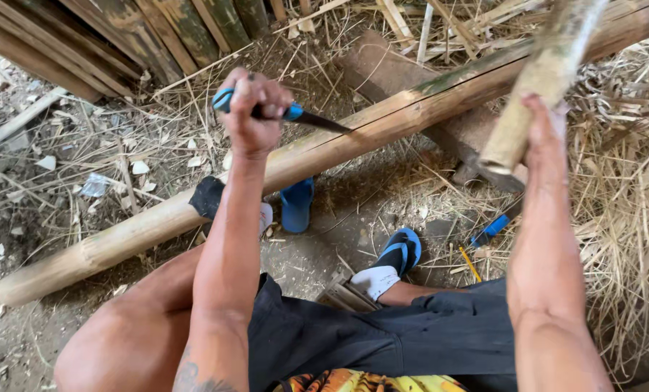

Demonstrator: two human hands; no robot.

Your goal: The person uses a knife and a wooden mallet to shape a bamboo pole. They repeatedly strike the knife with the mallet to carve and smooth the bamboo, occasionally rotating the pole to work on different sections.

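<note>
Long bamboo pole (pixel 193 210): landmark, lying diagonally across ground, low end left, high end right. Left hand (pixel 254 109) above pole's middle, closed around knife (pixel 295 115); blade tip touching pole's upper edge. Right hand (pixel 546 127) right of pole's middle, holding short bamboo billet (pixel 538 80) above pole. Wooden block (pixel 411 87) under and behind pole. Sandalled feet (pixel 393 261) on near side of pole, one partly beneath it. Stacked planks (pixel 121 36) behind pole, far left. Straw litter (pixel 622 189) right of pole. Second tool (pixel 490 231) on ground, near side, right of feet.
</note>
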